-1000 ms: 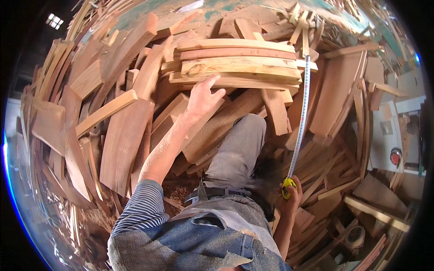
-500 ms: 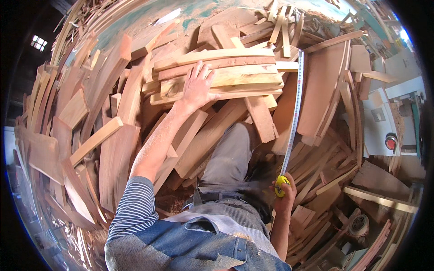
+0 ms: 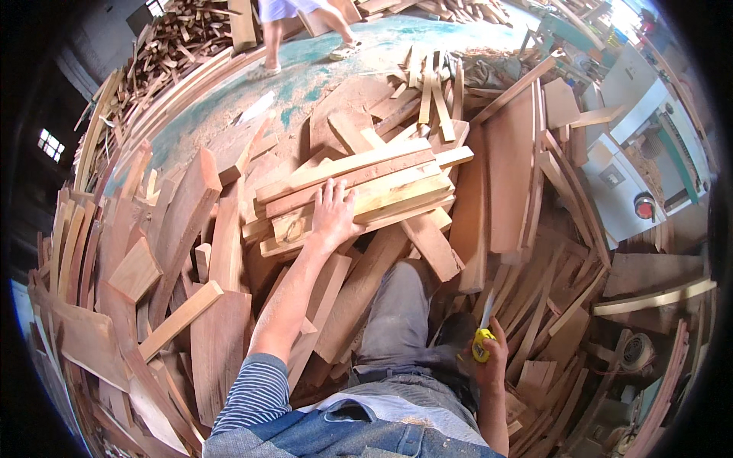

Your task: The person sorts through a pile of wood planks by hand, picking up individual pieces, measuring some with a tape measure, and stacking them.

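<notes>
My left hand (image 3: 334, 217) lies flat with fingers spread on a stack of wooden boards (image 3: 397, 189) in front of me. The boards are sawn lengths, pale yellow to reddish, piled side by side and resting on other timber. Low on the right, my right hand (image 3: 491, 357) is closed around a yellow tape measure (image 3: 482, 345). Only a short piece of the tape's blade (image 3: 487, 307) sticks out from its case, pointing away from me.
Loose planks (image 3: 221, 328) and offcuts lie heaped on both sides. Wide leaning boards (image 3: 510, 179) stand right of the stack. A white machine with a red button (image 3: 645, 208) is at the right. Beyond, another person's legs (image 3: 305, 30) cross the green, sawdust-covered floor (image 3: 217, 99).
The long tape blade that reached past the stack has drawn back almost fully into its case. My view has tilted up, bringing a walking person's legs into sight. My left hand stays on the boards.
</notes>
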Available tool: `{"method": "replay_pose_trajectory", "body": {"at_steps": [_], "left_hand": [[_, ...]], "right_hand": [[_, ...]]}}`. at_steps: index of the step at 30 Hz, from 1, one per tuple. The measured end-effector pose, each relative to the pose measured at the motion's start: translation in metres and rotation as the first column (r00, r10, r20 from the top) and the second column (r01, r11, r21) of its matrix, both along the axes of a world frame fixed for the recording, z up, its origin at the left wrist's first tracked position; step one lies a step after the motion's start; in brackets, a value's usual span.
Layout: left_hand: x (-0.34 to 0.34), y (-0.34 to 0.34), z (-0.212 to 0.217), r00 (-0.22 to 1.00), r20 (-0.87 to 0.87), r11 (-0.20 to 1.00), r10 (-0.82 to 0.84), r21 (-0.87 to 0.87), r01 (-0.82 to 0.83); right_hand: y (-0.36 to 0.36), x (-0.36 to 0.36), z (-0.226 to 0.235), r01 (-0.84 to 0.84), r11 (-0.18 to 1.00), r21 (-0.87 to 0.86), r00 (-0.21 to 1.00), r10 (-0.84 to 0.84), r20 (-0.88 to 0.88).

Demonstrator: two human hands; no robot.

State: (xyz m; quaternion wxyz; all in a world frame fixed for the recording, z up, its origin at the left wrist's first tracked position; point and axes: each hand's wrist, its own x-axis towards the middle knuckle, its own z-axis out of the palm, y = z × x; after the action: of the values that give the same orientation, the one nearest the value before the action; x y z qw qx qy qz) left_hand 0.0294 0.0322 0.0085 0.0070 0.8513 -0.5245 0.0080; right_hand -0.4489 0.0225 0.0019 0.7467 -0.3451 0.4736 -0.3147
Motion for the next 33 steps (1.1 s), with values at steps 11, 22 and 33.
{"method": "replay_pose_trajectory", "body": {"at_steps": [11, 22, 33], "left_hand": [[0.021, -0.002, -0.026, 0.951, 0.160, 0.961, -0.263, -0.046, 0.274], [-0.261, 0.004, -0.037, -0.277, -0.961, 1.000, -0.023, -0.020, -0.014], [-0.223, 0.050, -0.047, -0.454, -0.891, 0.980, -0.021, 0.070, -0.184]], "right_hand": [[0.031, -0.118, -0.060, 0.146, 0.981, -0.130, 0.724, -0.195, -0.662], [0.034, -0.073, -0.004, -0.123, 0.983, -0.134, 0.953, 0.079, -0.292], [0.153, -0.356, -0.062, 0.164, 0.977, -0.138, -0.171, -0.110, -0.979]]}}
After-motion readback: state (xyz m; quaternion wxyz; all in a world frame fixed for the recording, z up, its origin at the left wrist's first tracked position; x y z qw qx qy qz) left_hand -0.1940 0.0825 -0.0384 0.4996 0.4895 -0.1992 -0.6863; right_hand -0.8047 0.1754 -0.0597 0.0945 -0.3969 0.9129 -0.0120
